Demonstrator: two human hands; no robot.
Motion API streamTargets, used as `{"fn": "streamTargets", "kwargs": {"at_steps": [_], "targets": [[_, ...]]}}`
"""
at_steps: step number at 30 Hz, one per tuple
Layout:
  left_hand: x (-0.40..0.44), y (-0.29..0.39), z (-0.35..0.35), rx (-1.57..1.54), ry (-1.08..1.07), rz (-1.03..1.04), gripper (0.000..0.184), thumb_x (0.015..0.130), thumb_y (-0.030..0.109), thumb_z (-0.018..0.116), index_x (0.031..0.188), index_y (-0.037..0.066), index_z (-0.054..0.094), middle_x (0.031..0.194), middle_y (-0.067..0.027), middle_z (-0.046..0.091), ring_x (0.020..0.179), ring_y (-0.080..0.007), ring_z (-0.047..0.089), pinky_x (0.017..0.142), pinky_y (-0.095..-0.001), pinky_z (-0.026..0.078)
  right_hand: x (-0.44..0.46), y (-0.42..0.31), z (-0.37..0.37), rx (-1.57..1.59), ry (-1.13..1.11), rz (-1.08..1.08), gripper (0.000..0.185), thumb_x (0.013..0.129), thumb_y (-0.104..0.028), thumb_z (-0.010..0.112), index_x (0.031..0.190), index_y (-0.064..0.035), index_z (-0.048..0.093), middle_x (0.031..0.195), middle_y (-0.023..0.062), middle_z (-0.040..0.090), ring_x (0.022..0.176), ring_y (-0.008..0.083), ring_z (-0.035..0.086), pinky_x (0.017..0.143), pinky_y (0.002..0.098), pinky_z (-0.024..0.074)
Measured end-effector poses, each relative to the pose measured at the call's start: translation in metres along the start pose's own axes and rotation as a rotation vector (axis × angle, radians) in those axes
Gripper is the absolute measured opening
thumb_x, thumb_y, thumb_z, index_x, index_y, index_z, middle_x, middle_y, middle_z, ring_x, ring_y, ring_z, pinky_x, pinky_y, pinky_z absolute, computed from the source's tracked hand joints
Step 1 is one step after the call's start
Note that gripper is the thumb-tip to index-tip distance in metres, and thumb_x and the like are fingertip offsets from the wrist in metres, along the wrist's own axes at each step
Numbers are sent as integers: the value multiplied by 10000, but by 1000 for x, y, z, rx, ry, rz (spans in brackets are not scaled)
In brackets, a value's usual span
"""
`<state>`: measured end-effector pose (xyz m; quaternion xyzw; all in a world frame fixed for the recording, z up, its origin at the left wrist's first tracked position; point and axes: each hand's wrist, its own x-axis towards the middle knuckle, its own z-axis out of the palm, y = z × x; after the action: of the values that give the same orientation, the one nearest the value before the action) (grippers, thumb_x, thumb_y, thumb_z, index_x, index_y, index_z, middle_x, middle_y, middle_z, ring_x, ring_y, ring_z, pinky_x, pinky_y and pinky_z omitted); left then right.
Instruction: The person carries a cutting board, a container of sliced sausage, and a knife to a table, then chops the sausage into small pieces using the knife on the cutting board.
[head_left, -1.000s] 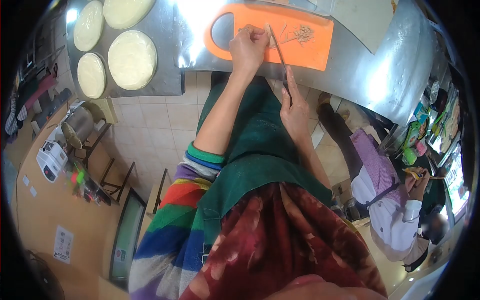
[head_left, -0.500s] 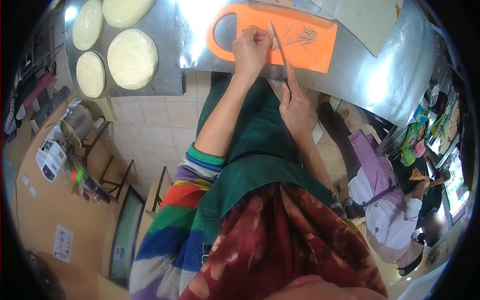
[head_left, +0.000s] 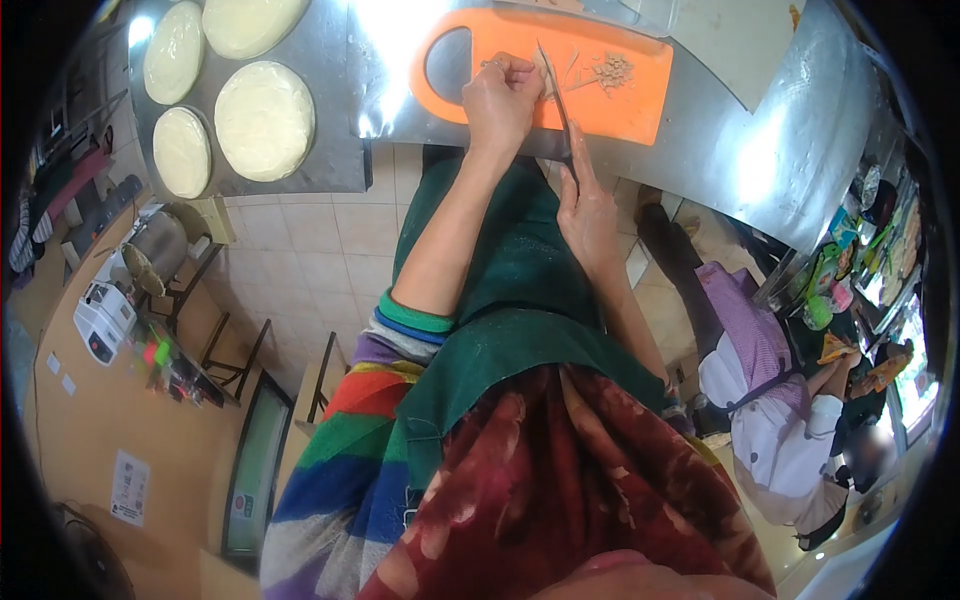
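An orange cutting board (head_left: 630,115) lies on the metal table, its handle loop pointing left. My right hand (head_left: 588,205) is closed round the handle of a knife (head_left: 557,90), whose blade points away from me over the board. Close to the left of the blade, my left hand (head_left: 500,105) pinches a light brown piece of food (head_left: 545,78) against the board; the fingers hide much of it. To the right of the knife sits a small pile of chopped light brown bits (head_left: 612,72), with a few thin strips beside it.
Several pale dough rounds (head_left: 265,122) rest on a dark tray at the left. A whitish sheet (head_left: 735,45) covers part of the metal table (head_left: 740,165) at the right. Another person (head_left: 770,400) in a purple apron stands at the far right, near a cluttered counter.
My hands, the knife and the food piece stay almost in place, with only a very slight shift of the knife. The other person's hands at the right have moved a little.
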<state>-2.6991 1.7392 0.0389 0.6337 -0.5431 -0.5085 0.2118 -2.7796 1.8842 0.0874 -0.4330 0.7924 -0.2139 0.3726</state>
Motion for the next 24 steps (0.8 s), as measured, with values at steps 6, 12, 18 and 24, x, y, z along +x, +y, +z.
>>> {"fn": "streamTargets", "kwargs": {"at_steps": [6,12,18,24], "targets": [[-1,4,-1,42,19,30,228,845,196,759,882,-23,711,777,-88,720,719,-150,688,705,-300,553,2,11,16,49,33,-2,605,1006,-93,478,1567,-212,284,1370,155,582,951,446,665,779,489,547],[-2,6,-3,56,12,24,234,850,209,763,881,-17,711,781,-83,719,705,-146,679,691,-290,545,-5,14,15,66,49,-12,596,1001,-76,482,1558,-191,301,1391,143,570,1015,450,648,821,483,546],[0,-1,0,43,22,46,225,857,203,761,894,-13,712,780,-77,717,699,-132,669,681,-278,544,-7,17,16,49,93,-85,594,993,-58,498,1549,-161,317,1425,131,546,1081,429,634,857,470,544],[0,0,-1,37,-3,20,229,861,201,759,898,-19,709,786,-81,720,721,-136,690,682,-286,556,-26,27,14,31,57,-36,568,1005,-60,479,1544,-152,330,1460,118,518,1173,386,603,919,428,532]]}}
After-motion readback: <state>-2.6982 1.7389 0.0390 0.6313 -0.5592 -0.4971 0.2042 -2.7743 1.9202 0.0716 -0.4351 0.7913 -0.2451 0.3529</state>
